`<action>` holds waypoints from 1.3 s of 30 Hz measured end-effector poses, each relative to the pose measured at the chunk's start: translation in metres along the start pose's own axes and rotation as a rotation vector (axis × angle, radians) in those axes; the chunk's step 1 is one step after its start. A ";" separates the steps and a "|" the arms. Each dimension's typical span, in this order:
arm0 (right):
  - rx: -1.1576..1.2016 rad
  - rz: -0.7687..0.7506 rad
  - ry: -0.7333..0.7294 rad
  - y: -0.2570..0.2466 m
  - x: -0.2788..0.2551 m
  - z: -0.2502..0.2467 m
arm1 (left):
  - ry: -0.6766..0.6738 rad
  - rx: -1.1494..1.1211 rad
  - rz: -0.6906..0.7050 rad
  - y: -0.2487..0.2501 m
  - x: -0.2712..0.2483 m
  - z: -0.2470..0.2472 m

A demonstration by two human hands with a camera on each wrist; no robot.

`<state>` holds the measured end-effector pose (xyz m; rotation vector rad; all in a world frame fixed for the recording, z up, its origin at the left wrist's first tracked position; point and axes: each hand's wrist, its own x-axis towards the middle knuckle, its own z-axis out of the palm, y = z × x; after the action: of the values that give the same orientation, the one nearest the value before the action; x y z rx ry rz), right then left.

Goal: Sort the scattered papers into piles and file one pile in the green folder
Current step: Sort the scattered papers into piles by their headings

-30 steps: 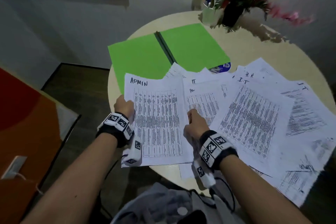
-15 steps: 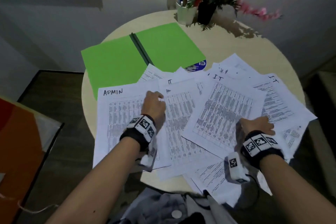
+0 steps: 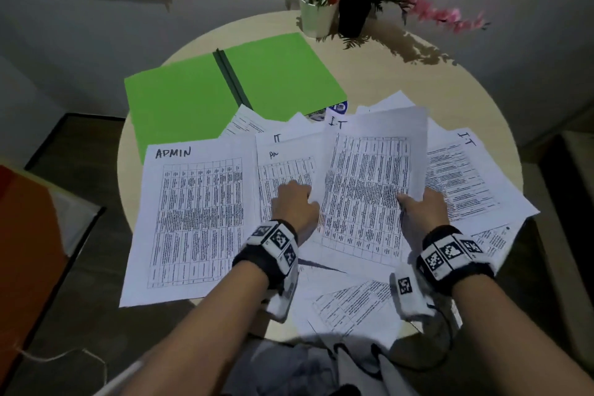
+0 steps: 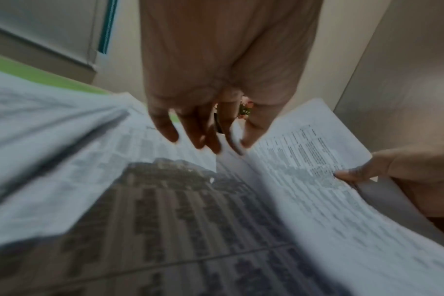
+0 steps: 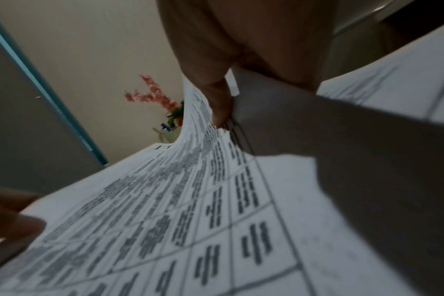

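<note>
The green folder (image 3: 231, 87) lies open at the table's back left. White printed papers are scattered in front of it, some lapping its near edge. An ADMIN sheet (image 3: 193, 219) lies flat at the left. My right hand (image 3: 414, 202) pinches the right edge of a sheet marked I.T (image 3: 369, 190) and holds it tilted above the others; its thumb (image 5: 221, 108) is on top. My left hand (image 3: 299, 199) is at that sheet's left edge, its thumb (image 4: 251, 130) over the sheet (image 4: 304, 160) and the other fingers under it. More IT sheets (image 3: 463, 180) lie at the right.
A white pen cup (image 3: 316, 14) and a dark pot of pink flowers (image 3: 353, 10) stand at the back of the round table (image 3: 482, 106). A blue round thing (image 3: 339, 106) peeks from under the folder. Papers overhang the near edge. An orange surface (image 3: 25, 235) is at the left.
My right hand has gone from the lower right pile to the I.T sheet and lifted it. My left hand has moved right, off the ADMIN sheet, to that sheet's left edge.
</note>
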<state>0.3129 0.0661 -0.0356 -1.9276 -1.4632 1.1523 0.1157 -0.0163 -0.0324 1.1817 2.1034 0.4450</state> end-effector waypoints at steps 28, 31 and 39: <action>-0.340 -0.086 -0.332 -0.040 -0.014 0.070 | -0.060 0.305 -0.144 -0.031 -0.004 0.007; -0.350 -0.049 -0.409 -0.047 -0.031 0.082 | -0.045 0.069 -0.107 -0.021 -0.005 0.016; -0.609 -0.551 -0.433 -0.039 -0.070 0.090 | 0.009 -1.159 -0.265 -0.002 0.007 -0.020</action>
<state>0.2108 0.0023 -0.0302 -1.4603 -2.6157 0.9545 0.0977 -0.0107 -0.0225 0.2135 1.5030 1.2851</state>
